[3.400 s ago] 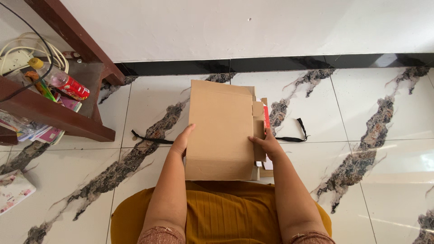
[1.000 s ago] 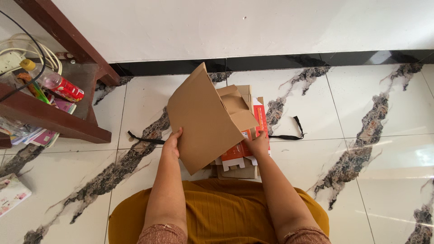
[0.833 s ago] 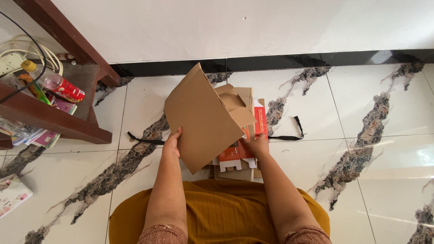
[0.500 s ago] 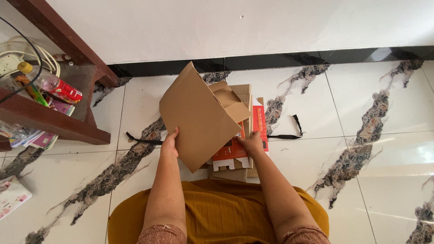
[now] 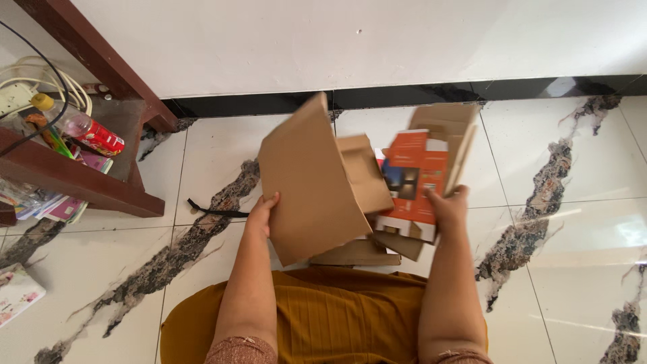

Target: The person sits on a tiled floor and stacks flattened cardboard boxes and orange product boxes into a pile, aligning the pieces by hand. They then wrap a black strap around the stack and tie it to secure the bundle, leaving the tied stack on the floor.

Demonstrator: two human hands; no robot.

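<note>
Fingers of the left hand (image 5: 261,214) curl over the lower left edge of a big brown cardboard box (image 5: 311,182), gripping its broad flap, which tilts up toward the wall. Over on the other side, the right hand (image 5: 447,206) clasps the orange printed carton (image 5: 412,180), thumb on its right edge; how the remaining fingers sit behind it cannot be made out, though they seem wrapped around the back. That carton stands tilted against another cardboard flap (image 5: 457,138) and touches the box's inner flaps. Both are held above the white marbled floor (image 5: 573,168), near its far edge where the black skirting (image 5: 404,96) meets the wall, just beyond the person's mustard-coloured lap (image 5: 337,317). More flat cardboard pieces (image 5: 360,254) lie beneath the box. A black strap (image 5: 216,210) lies on the floor left of the left hand. At the floor's left edge stands a dark wooden shelf (image 5: 87,185) carrying a plastic bottle (image 5: 81,127) and white cables (image 5: 40,84).
</note>
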